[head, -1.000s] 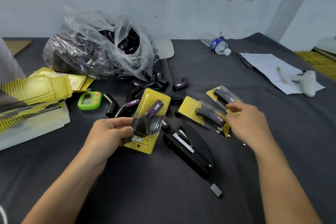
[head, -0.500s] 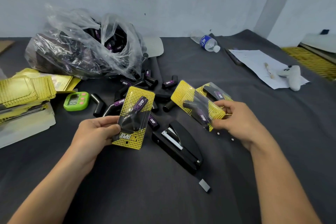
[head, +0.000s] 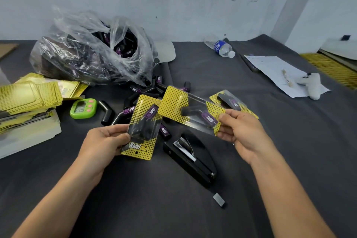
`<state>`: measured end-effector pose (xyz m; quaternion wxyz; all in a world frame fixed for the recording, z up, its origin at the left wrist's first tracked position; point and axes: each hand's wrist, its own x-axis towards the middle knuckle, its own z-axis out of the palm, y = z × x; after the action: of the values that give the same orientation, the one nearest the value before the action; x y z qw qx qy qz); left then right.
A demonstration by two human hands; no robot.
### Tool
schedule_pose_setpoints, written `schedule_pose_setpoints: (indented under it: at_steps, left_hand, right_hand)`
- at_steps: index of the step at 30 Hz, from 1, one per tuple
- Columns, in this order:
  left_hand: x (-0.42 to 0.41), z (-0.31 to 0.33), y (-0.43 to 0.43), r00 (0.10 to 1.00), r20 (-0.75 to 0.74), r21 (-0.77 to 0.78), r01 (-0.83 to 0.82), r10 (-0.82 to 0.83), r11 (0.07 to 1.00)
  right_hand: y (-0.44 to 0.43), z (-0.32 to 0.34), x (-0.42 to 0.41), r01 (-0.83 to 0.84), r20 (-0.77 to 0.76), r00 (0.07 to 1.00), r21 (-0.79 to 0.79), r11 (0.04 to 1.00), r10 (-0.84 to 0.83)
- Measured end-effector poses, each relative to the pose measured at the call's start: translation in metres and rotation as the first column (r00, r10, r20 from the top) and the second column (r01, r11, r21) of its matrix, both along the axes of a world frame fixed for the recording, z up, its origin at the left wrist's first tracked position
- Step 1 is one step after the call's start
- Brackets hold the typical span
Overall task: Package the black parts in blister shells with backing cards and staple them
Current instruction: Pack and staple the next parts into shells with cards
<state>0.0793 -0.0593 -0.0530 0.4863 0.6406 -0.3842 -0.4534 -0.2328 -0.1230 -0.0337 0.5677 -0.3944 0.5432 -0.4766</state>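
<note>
Your left hand [head: 104,141] pinches a pack [head: 144,127] by its edge, and your right hand [head: 241,131] pinches a second pack [head: 191,112] by its corner. Both packs stick out past your fingertips, just above the stapler [head: 193,158], probably ready for stapling.

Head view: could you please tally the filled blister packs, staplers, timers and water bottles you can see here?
Filled blister packs: 3 (left pack held by the left hand, right pack held by the right hand, far pack beyond that hand)
Black stapler: 1
Green timer: 1
Water bottle: 1
Total: 6
</note>
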Motion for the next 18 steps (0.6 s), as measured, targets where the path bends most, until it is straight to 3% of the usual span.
schedule_pose_setpoints:
  at_steps: [9, 14, 18]
  left_hand:
    - [0.0026, -0.0026, -0.0015, 1.000, -0.002, 0.013, -0.008, 0.008, 1.000]
    - [0.0019, -0.0034, -0.0028, 0.999, -0.038, 0.007, -0.007, 0.007, 1.000]
    - [0.0020, -0.0038, -0.0031, 0.999, -0.039, 0.003, -0.013, 0.013, 1.000]
  right_hand:
    - [0.0027, 0.0002, 0.0031, 0.005, 0.004, 1.000, 0.008, 1.000, -0.005]
    - [0.0056, 0.0042, -0.0035, -0.168, 0.015, 0.986, 0.017, 0.986, 0.168]
    - [0.0062, 0.0052, -0.0038, -0.187, -0.004, 0.982, -0.016, 0.982, 0.187]
